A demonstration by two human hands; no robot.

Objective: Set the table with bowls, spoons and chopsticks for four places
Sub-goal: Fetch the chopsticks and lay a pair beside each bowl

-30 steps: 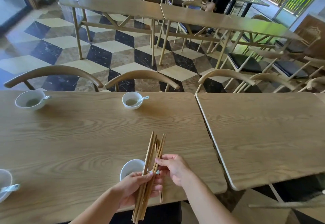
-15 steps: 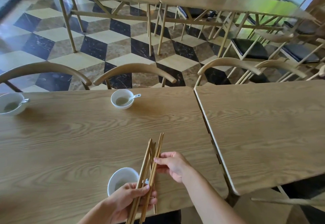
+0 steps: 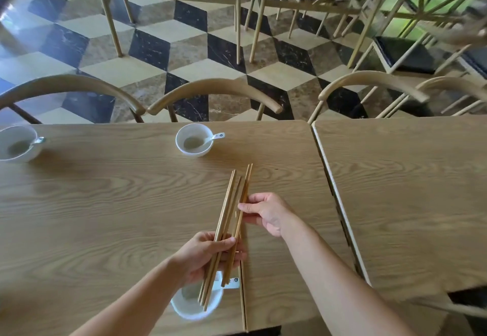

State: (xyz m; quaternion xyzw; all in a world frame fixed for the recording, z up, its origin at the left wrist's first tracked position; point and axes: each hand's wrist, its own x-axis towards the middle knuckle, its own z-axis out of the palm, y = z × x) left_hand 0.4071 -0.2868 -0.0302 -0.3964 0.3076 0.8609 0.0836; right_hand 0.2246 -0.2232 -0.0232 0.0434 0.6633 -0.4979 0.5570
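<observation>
Landmark: near bowl [image 3: 183, 310], white, at the near edge of the table [image 3: 105, 217], partly under the left forearm.
Left hand [image 3: 205, 255]: just beyond the near bowl, fingers curled round the lower part of the chopsticks [image 3: 228, 214], thumb laid across the top of them.
Right hand [image 3: 267, 211]: further beyond the near bowl and to its right, thumb and fingertips pinching the rightmost sticks of the bundle, higher up than the left hand's grip.
Chopsticks: wooden bundle held off the table, tilted, lower ends hanging over the near bowl, upper ends fanned slightly apart and pointing away from it.
Laid sticks [image 3: 243, 301]: flat on the table just right of the near bowl, running to the table's edge; one or two, cannot tell.
Near spoon [image 3: 233, 281]: handle juts from the near bowl's right side.
Far bowl [image 3: 193, 153]: straight across the table from the near bowl, a spoon [image 3: 216, 136] resting in it.
Left bowl [image 3: 26, 155]: well left of the near bowl on the far side, with its own spoon [image 3: 39, 140].
Second table [image 3: 408, 190]: right of the near bowl, butted against the first.
Chairs [image 3: 214, 90]: beyond the far bowls.
</observation>
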